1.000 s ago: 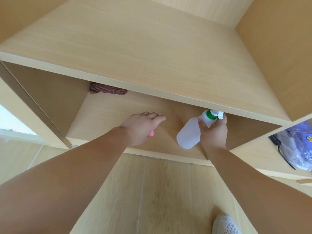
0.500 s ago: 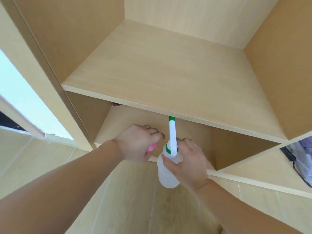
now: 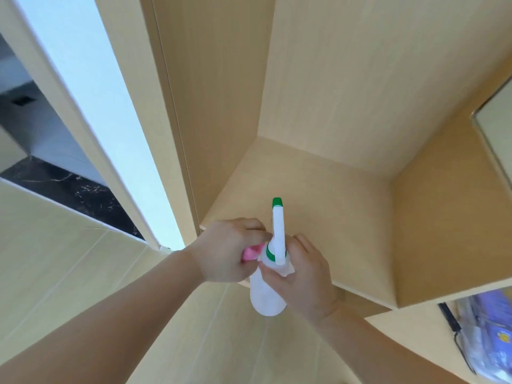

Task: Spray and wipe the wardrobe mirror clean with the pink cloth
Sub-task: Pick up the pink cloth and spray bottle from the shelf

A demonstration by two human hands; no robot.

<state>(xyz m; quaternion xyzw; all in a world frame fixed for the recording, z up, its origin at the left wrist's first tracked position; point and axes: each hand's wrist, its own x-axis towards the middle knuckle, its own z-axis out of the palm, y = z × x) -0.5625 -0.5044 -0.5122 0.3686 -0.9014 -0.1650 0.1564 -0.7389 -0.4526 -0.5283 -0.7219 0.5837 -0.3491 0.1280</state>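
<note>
My right hand (image 3: 297,275) grips a white spray bottle (image 3: 267,296) with a green collar, its nozzle pointing up and away. My left hand (image 3: 225,250) is closed on a bunched pink cloth (image 3: 250,253), of which only a small part shows between the fingers. Both hands meet in front of the edge of a light wooden shelf (image 3: 318,206). A framed reflective panel (image 3: 496,134) shows at the far right edge; I cannot tell if it is the wardrobe mirror.
Wooden wardrobe walls (image 3: 210,92) rise around the shelf. A bright gap (image 3: 110,106) and dark marble surface (image 3: 69,187) lie at left. A clear bag with purple items (image 3: 487,336) sits at lower right. Pale wood flooring (image 3: 207,328) is below.
The view has tilted upward, so the lower shelf and its brown cloth dropped out of sight. Both hands drew together and the bottle turned upright in my right hand.
</note>
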